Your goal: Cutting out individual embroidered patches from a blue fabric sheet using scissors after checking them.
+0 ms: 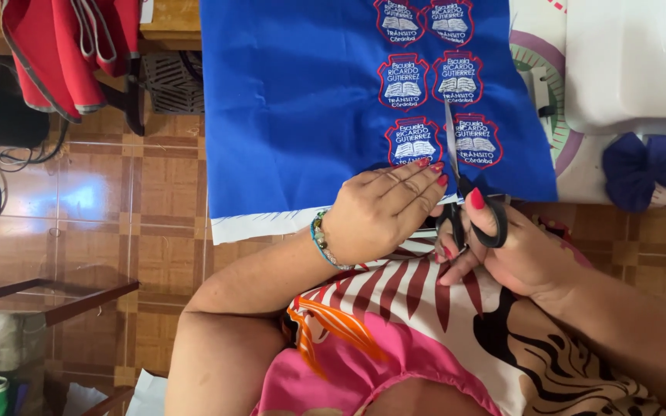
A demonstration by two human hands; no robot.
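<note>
1. The right hand [522,250] is closed around the black handles of a pair of scissors [460,181], with the thumb through one loop and the fingers curled through and under the other.
2. The scissors run lengthwise away from the person: the handles sit low, at the right hand, and the silvery blades point up and very slightly to the left, over the cloth. The tips reach between the two lowest embroidered badges [414,141].
3. The left hand [383,208] lies flat, palm down, on the lower edge of the blue fabric [294,100], just to the left of the scissors. Its fingers are stretched out towards the blades and press the cloth down; it grips nothing.
4. The blue fabric spreads upward and to the left from both hands. Its lower edge, with a white strip beneath it, passes under the left hand.
5. The badges stand in two columns above the hands, red-edged shields with white stitching, and the blades lie in the gap between the columns.
6. A beaded bracelet [320,240] circles the left wrist.
7. Far right of the right hand stands a white sewing machine [634,62], with a dark blue cloth scrap [641,169] below it.
8. Up and far left of the left hand hangs a red garment [63,46] over a tiled floor [117,200].
</note>
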